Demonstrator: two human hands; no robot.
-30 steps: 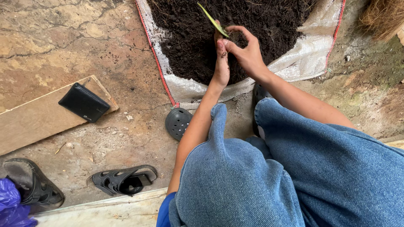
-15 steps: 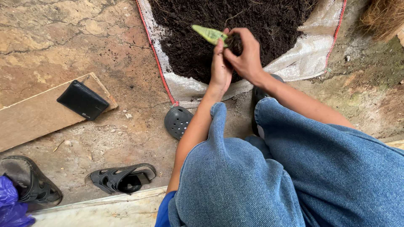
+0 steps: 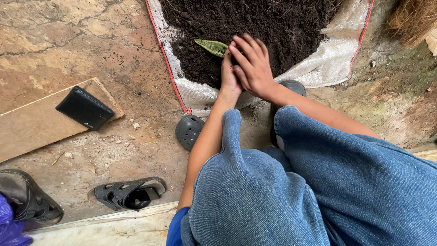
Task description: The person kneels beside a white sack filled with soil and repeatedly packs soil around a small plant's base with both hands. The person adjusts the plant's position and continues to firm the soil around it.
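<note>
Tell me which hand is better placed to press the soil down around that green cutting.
Probably the right hand: it lies flat, fingers spread, over the dark soil at the base of the green cutting. The left hand is edge-on beneath it, mostly covered.

Both hands [image 3: 248,68] press a green leaf [image 3: 212,46] into soil [image 3: 273,23], seemingly.

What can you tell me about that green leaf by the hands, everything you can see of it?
The green leaf is narrow and pointed, pale yellow-green at the edges with darker mottled banding, stiff-looking. It lies almost flat on the dark soil, tip pointing left. Its base is hidden under the right hand and beside the left hand, so whether it has roots cannot be seen.
</note>
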